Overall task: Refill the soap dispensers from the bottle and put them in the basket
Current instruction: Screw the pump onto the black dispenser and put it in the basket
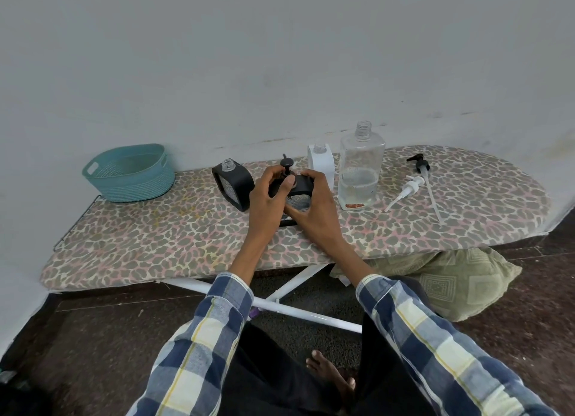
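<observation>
A black soap dispenser [303, 189] stands at the middle of the ironing board, its black pump [285, 164] sticking up from the top. My left hand [270, 194] pinches the pump's collar, and my right hand [314, 204] grips the dispenser's body. A second black dispenser [234, 184] with no pump stands to the left. Behind my right hand is a white dispenser [322, 161], also with an uncovered neck. The large clear refill bottle [359, 169], uncapped and about a third full, stands to the right. The teal basket [129, 172] sits at the far left, with nothing visible inside.
A white pump [404, 193] and a black pump [424, 179] lie loose on the leopard-print ironing board [155, 238] at the right. The wall runs close behind the board. A green cushion [451, 278] lies on the floor under the board's right end.
</observation>
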`<action>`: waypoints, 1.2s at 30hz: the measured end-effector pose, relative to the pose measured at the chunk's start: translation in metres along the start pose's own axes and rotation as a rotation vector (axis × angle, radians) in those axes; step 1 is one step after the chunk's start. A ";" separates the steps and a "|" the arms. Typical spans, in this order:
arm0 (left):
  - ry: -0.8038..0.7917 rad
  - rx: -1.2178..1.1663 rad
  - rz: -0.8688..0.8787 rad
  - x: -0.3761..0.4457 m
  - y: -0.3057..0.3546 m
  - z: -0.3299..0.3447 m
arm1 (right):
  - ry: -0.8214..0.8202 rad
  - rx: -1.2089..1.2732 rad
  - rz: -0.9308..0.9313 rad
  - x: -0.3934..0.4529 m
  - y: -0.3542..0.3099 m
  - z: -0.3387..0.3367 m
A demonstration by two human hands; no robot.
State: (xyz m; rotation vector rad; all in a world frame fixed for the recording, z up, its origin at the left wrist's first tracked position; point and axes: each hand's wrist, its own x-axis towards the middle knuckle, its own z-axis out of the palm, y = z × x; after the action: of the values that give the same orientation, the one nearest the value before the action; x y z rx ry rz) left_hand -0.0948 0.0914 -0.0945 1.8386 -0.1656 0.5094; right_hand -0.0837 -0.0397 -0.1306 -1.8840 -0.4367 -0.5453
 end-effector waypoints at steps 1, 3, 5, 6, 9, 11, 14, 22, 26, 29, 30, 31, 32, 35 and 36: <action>-0.004 0.004 0.004 0.000 0.001 0.000 | -0.004 0.002 0.003 0.000 0.000 0.000; -0.008 -0.005 -0.019 0.000 -0.001 0.000 | -0.010 0.008 0.007 0.000 0.000 0.001; -0.010 -0.017 -0.032 0.000 -0.002 0.000 | -0.010 0.011 0.001 0.000 0.001 0.001; -0.002 -0.026 -0.039 0.000 -0.004 0.000 | -0.009 0.007 -0.004 0.000 0.001 0.001; 0.041 -0.028 -0.041 -0.002 -0.003 0.000 | -0.008 -0.011 -0.013 0.001 0.002 0.001; 0.069 -0.001 -0.015 -0.006 -0.001 0.002 | -0.010 -0.017 -0.010 0.001 0.003 0.001; 0.066 -0.020 0.005 -0.008 0.002 0.005 | -0.008 -0.013 -0.004 0.001 0.002 0.001; 0.042 -0.020 0.005 -0.002 -0.002 0.006 | 0.004 -0.013 -0.013 0.002 0.005 0.002; 0.074 -0.068 -0.059 -0.007 0.002 0.006 | -0.005 -0.012 -0.015 0.002 0.006 0.002; 0.070 -0.075 -0.052 -0.008 0.003 0.005 | 0.000 -0.002 -0.018 0.002 0.005 0.002; 0.075 -0.079 -0.049 -0.008 0.003 0.006 | 0.003 -0.002 -0.015 0.001 0.005 0.001; 0.084 -0.081 -0.045 -0.009 0.002 0.007 | 0.008 -0.002 -0.013 0.001 0.004 0.001; 0.087 -0.081 -0.034 -0.008 0.001 0.008 | 0.012 0.000 -0.014 0.001 0.004 0.001; 0.084 -0.031 0.006 -0.005 -0.003 0.010 | 0.012 0.003 -0.021 0.001 0.003 0.001; 0.083 -0.017 0.020 -0.004 -0.004 0.009 | 0.013 0.000 -0.021 0.000 0.004 0.001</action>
State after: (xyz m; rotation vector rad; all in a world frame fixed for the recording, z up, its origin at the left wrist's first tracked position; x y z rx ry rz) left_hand -0.0941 0.0835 -0.1022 1.7973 -0.1317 0.5950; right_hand -0.0813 -0.0401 -0.1333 -1.8764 -0.4483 -0.5708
